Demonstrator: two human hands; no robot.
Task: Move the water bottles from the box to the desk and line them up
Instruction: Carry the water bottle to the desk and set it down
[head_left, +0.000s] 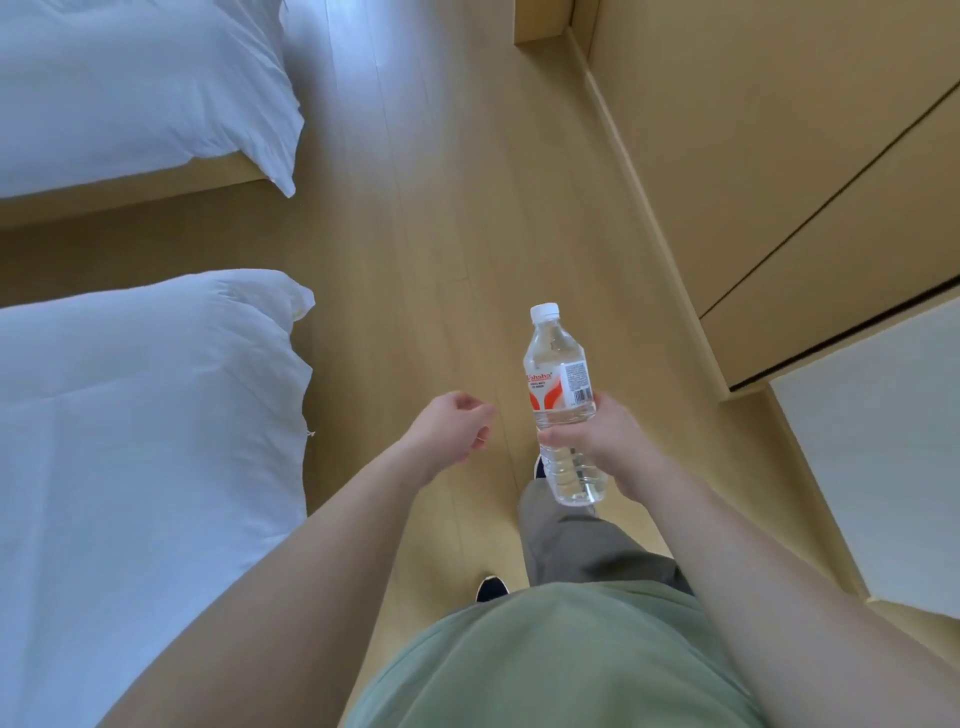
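Right hand (605, 441): fingers wrapped round the lower half of the water bottle (563, 410), thumb across the front just below the label; grip sits low, prob. so the base can go down first onto a surface
Bottle: clear plastic, white cap, red/white label w/ barcode; near upright, cap leaning away from the person; carried over the wooden floor (441, 208), touching nothing but the hand
Left hand (454, 423): holds nothing, fingers loosely curled, out in front of the body; prob. free to steady or take the next bottle
Person: standing, green shirt, grey trousers, dark shoes; one foot ahead of the other, so likely walking
Left side: two beds with white duvets (145, 415)
Right side: wooden cabinet fronts (779, 156) & a white panel (883, 467), can't tell what it is
Box & desk: not in view
Step, as judged: mid-carry, bottle not yet set down
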